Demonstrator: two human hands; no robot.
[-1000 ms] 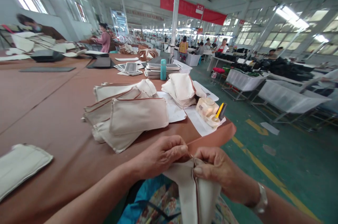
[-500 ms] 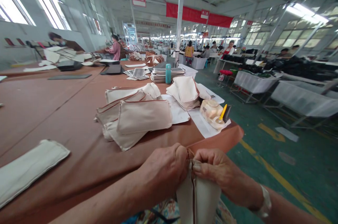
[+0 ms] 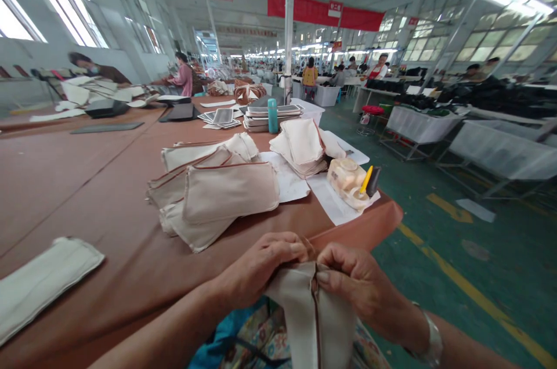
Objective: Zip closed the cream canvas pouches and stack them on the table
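A cream fabric pouch (image 3: 300, 322), with a brown-edged seam running down its middle, hangs in front of me over my lap. My left hand (image 3: 265, 261) is closed on its upper left edge, fingers curled over the far side where a bit of brown shows. Thumb and bent fingers of my right hand (image 3: 357, 285) pinch the top beside the seam. The fingertips on the far side are hidden. On the table ahead lies a loose pile of similar cream pouches (image 3: 230, 192) with brown edging.
The brown-covered table (image 3: 126, 212) ends at my right. Near its corner sits a glue container (image 3: 346, 174) with a yellow-handled tool (image 3: 366, 179). Beyond are stacked cream pieces (image 3: 300, 143) and a teal bottle (image 3: 272, 115). Another cream piece (image 3: 47, 282) lies left. Co-workers sit farther off.
My left hand has opened out somewhat and shifted left along the pouch's top edge, spreading that side wider. The right hand keeps its pinch. The view has turned slightly right.
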